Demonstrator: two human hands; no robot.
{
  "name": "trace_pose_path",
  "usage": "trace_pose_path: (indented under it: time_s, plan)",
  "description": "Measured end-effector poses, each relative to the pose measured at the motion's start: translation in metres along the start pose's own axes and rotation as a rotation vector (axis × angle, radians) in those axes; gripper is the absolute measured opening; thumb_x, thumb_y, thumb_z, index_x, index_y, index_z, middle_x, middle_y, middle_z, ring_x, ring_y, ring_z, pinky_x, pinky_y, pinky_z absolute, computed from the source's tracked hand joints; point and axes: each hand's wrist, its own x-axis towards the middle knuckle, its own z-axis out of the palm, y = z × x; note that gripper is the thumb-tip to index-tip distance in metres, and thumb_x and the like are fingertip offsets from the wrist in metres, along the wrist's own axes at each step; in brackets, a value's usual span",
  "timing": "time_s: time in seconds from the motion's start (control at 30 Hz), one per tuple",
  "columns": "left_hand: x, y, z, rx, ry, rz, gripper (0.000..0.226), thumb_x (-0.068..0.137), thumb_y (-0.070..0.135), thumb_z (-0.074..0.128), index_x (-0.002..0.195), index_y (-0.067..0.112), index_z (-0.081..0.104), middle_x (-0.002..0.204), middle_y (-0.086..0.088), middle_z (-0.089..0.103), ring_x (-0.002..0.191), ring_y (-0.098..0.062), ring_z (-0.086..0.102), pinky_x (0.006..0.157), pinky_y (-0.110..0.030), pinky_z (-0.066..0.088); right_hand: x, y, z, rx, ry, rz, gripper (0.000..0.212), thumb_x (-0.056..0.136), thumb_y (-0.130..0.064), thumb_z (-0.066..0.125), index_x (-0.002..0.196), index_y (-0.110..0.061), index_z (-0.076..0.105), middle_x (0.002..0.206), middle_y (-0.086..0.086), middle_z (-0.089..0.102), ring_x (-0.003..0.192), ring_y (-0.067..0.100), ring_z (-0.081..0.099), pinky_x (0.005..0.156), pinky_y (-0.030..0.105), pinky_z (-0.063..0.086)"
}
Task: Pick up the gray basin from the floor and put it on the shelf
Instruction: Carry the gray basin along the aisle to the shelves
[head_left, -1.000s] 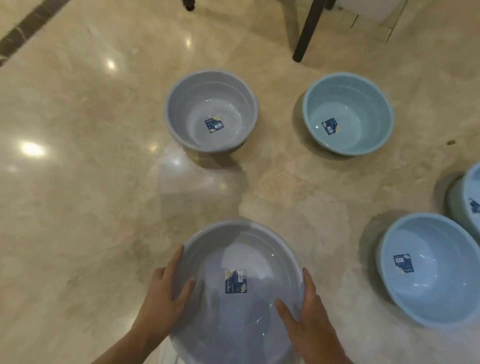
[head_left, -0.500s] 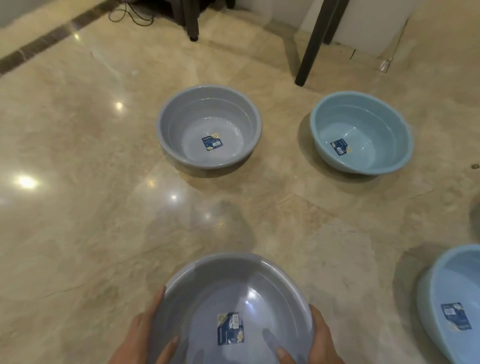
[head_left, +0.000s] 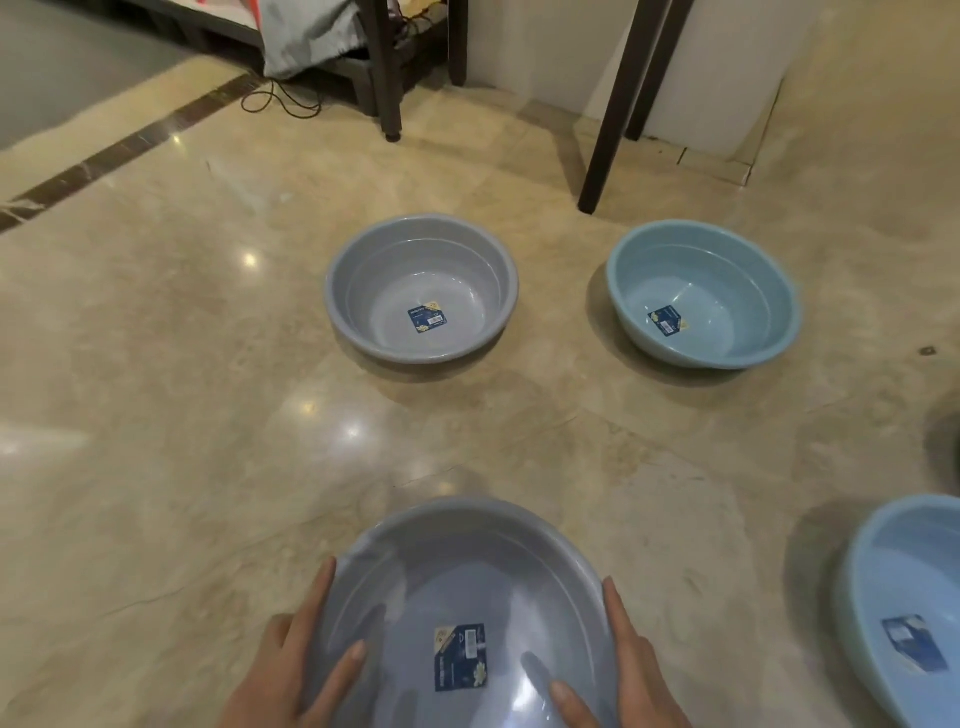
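A round gray basin (head_left: 467, 561) with a blue label inside is held up at the bottom of the view. My left hand (head_left: 291, 660) grips its left rim, thumb inside. On the right rim sits my right hand (head_left: 623, 670), thumb inside too. A second gray basin (head_left: 358, 291) rests on the floor further ahead. The dark legs of a shelf or rack (head_left: 602, 135) stand at the back; its boards are out of view.
A light blue basin (head_left: 769, 301) sits on the floor at right of the far gray one. Another light blue basin (head_left: 883, 582) lies at the right edge. A dark furniture leg (head_left: 387, 67), a cable (head_left: 275, 101) and a cloth bag (head_left: 306, 36) are at the back.
The view has tilted up and the floor basins have slid down in the frame. The held gray basin stays in both hands, higher above the floor.
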Motion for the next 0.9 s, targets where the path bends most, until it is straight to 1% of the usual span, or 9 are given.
trace_pose_path:
  time_s: [0.07,0.17,0.23,0.3,0.4,0.53,0.63,0.73,0.9]
  plan:
    - [0.001,0.012,-0.017,0.029,-0.001,-0.004,0.087,0.081,0.066,0.061,0.156,0.058,0.017,0.096,0.006,0.058,0.083,-0.007,0.061,0.074,-0.018,0.043,-0.006,-0.01,-0.01,0.0,-0.058,0.02,0.109,0.089,-0.075,0.063,0.15,-0.059,-0.026,0.133,-0.01,0.041,0.104,0.008,0.056,0.081,0.009,0.044]
    - [-0.005,0.044,-0.052,0.01,0.013,-0.029,0.082,0.084,0.066,0.059,0.157,0.059,0.022,0.107,0.004,0.062,0.088,-0.006,0.059,0.079,-0.021,0.043,-0.025,-0.035,-0.048,0.0,-0.053,0.009,0.105,0.086,-0.086,0.052,0.152,-0.065,-0.027,0.13,-0.012,0.039,0.117,0.011,0.062,0.077,0.011,0.045]
    - [-0.01,0.068,-0.079,0.003,0.013,-0.037,0.076,0.089,0.065,0.059,0.156,0.06,0.024,0.117,0.001,0.063,0.105,-0.019,0.063,0.088,-0.028,0.042,-0.044,-0.066,-0.073,0.002,-0.045,-0.012,0.102,0.083,-0.091,0.047,0.15,-0.07,-0.027,0.128,-0.014,0.04,0.105,0.009,0.061,0.073,0.009,0.045]
    - [-0.017,0.104,-0.114,-0.003,-0.006,-0.056,0.074,0.09,0.067,0.058,0.154,0.065,0.022,0.117,0.003,0.061,0.116,-0.024,0.064,0.091,-0.03,0.042,-0.066,-0.091,-0.104,0.027,-0.036,-0.034,0.1,0.082,-0.091,0.045,0.15,-0.071,-0.025,0.127,-0.013,0.043,0.098,0.009,0.061,0.074,0.009,0.046]
    - [-0.028,0.167,-0.173,0.024,-0.039,-0.026,0.074,0.088,0.07,0.053,0.151,0.073,0.015,0.124,0.008,0.06,0.123,-0.02,0.06,0.099,-0.032,0.042,-0.1,-0.131,-0.161,0.009,-0.018,-0.072,0.098,0.091,-0.082,0.05,0.154,-0.066,-0.023,0.129,-0.008,0.044,0.106,0.012,0.062,0.076,0.01,0.045]
    - [-0.039,0.255,-0.246,0.025,-0.054,-0.005,0.073,0.088,0.07,0.053,0.146,0.078,0.01,0.122,0.005,0.065,0.113,-0.011,0.06,0.1,-0.03,0.041,-0.139,-0.194,-0.241,0.034,-0.038,-0.083,0.099,0.093,-0.077,0.055,0.158,-0.063,-0.018,0.134,-0.005,0.046,0.099,0.009,0.057,0.078,0.014,0.044]
    - [-0.034,0.312,-0.289,-0.006,-0.048,-0.026,0.072,0.089,0.07,0.053,0.146,0.077,0.01,0.125,0.003,0.063,0.118,-0.015,0.061,0.107,-0.037,0.042,-0.151,-0.238,-0.295,0.043,-0.038,-0.092,0.099,0.093,-0.077,0.055,0.159,-0.062,-0.018,0.132,-0.004,0.045,0.097,0.009,0.054,0.076,0.016,0.041]
    - [-0.013,0.354,-0.321,-0.023,-0.025,-0.053,0.073,0.087,0.08,0.046,0.148,0.076,0.008,0.125,0.002,0.061,0.11,-0.016,0.06,0.101,-0.039,0.045,-0.146,-0.277,-0.337,0.047,-0.041,-0.118,0.098,0.093,-0.079,0.052,0.158,-0.063,-0.019,0.134,-0.002,0.046,0.098,0.009,0.055,0.075,0.016,0.041]
    - [0.035,0.387,-0.347,-0.089,-0.014,-0.073,0.081,0.081,0.088,0.04,0.152,0.072,0.005,0.128,0.001,0.058,0.113,-0.015,0.06,0.097,-0.037,0.045,-0.107,-0.339,-0.382,0.063,-0.015,-0.113,0.105,0.076,-0.099,0.045,0.156,-0.069,-0.015,0.137,-0.001,0.047,0.107,0.011,0.056,0.09,0.029,0.045]
